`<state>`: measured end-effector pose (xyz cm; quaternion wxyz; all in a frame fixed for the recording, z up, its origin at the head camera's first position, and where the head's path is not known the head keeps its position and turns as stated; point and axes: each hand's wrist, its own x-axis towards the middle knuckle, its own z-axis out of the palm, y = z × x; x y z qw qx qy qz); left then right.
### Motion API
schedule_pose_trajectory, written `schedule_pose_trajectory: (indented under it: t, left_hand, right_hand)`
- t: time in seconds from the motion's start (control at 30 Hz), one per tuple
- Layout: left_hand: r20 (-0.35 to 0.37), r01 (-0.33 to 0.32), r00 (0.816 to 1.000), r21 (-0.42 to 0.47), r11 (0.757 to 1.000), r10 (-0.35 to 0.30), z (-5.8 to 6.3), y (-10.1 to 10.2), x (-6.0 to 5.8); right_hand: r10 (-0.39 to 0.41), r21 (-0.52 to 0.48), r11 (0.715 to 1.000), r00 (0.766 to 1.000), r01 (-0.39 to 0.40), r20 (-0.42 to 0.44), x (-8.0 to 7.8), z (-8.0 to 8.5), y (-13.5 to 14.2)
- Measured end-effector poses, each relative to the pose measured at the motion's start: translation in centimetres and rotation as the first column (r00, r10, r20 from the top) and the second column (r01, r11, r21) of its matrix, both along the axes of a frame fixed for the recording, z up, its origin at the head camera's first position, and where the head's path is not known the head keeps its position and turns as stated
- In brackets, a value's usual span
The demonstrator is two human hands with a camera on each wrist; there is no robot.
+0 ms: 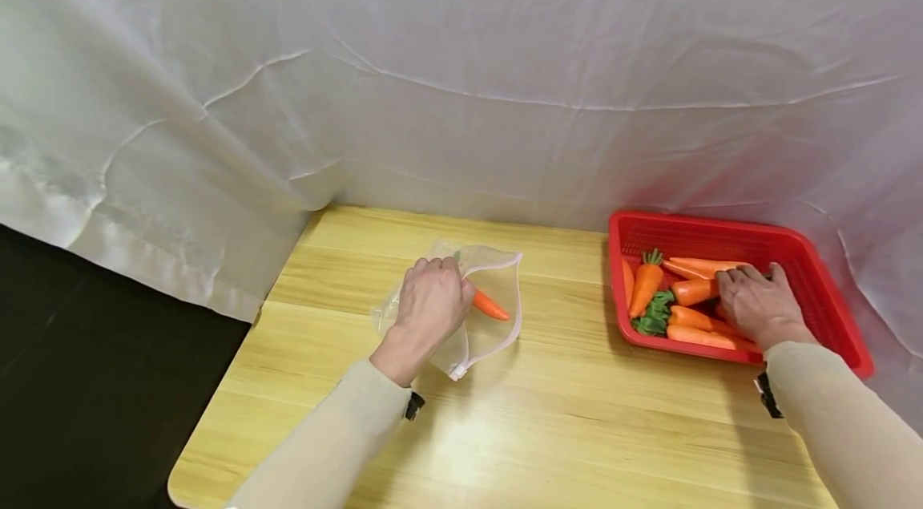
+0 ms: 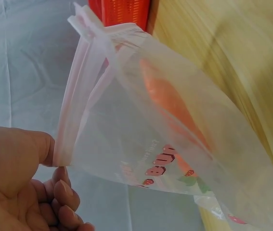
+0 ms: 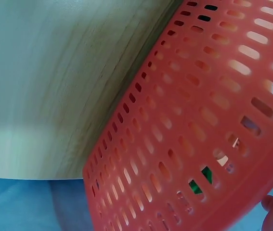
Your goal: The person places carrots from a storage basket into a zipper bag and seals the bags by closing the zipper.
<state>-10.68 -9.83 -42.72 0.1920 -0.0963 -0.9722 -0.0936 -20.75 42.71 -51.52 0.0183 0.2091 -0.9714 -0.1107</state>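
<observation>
My left hand (image 1: 433,296) pinches the edge of a clear zip bag (image 1: 479,349) between thumb and forefinger at its pink seal strip, as the left wrist view shows. The bag stands open, its mouth facing right. Inside it lies one orange carrot (image 2: 167,96), its green top toward the bag's printed end. My right hand (image 1: 760,304) reaches down into a red plastic basket (image 1: 615,260), fingers over the carrots beside an orange carrot (image 1: 692,292). Those fingertips are hidden; I cannot tell whether they grip one. In the right wrist view the slotted basket wall (image 3: 184,139) blocks most of the hand.
Several more carrots, including one with a green top (image 1: 646,288), fill the basket's left and front parts. Both bag and basket rest on a light wooden table (image 1: 562,429). A pale cloth curtain (image 1: 505,92) hangs along its back, and dark floor (image 1: 86,381) shows at left.
</observation>
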Motion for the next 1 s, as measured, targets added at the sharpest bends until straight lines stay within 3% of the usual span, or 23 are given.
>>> schedule_pose_trajectory:
  t: [0.33, 0.5, 0.77, 1.0]
  left_hand:
    - [0.039, -0.004, 0.999, 0.012, 1.0, 0.004, -0.1, 0.0, 0.1]
    - [0.024, -0.001, 1.0, 0.008, 1.0, 0.001, 0.0, -0.1, 0.3]
    - [0.026, 0.005, 1.0, 0.018, 1.0, -0.006, 0.0, -0.1, 0.3]
    - [0.052, -0.005, 0.999, 0.016, 1.0, 0.004, 0.1, -0.2, 0.2]
  right_hand:
    - [-0.004, -0.02, 1.0, 1.0, 0.004, 0.005, 0.4, 1.0, 0.2]
    - [0.049, -0.042, 0.998, 0.998, -0.051, -0.045, 0.6, 1.2, 0.8]
    - [0.186, 0.012, 0.982, 0.972, -0.186, -0.145, 0.7, 1.6, 1.8]
    - [0.168, 0.0, 0.986, 0.976, -0.17, -0.139, 1.4, 3.2, 2.9]
